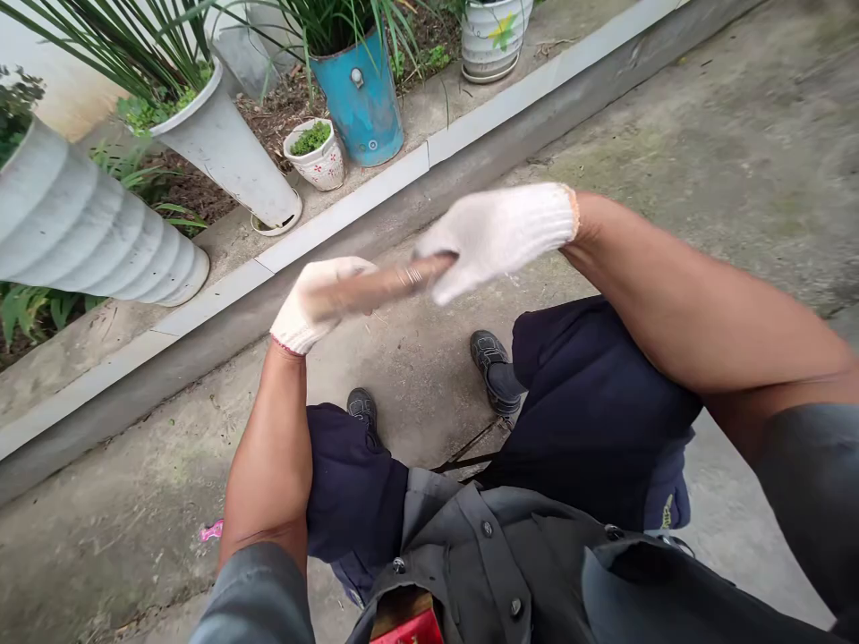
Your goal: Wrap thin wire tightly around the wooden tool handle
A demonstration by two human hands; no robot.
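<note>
Grey concrete ground [704, 134] lies below, with plant pots [221, 152] on a ledge. Both gloved hands hold one brown stick [376, 286]. It lies sideways, a little tilted. The left hand [315, 304] is wrapped around its left end. The right hand [497, 234] pinches its right end, slightly higher up.

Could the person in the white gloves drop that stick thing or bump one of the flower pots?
Maybe. The brown stick-like tool is blurred, so it seems to be moving fast between the left hand and right hand. Knit gloves can be slippery, so it might slide out and land near the shoes. The small flowered pot and the blue pot stand on the ledge just ahead, so a wide swing could perhaps knock one over.
</note>
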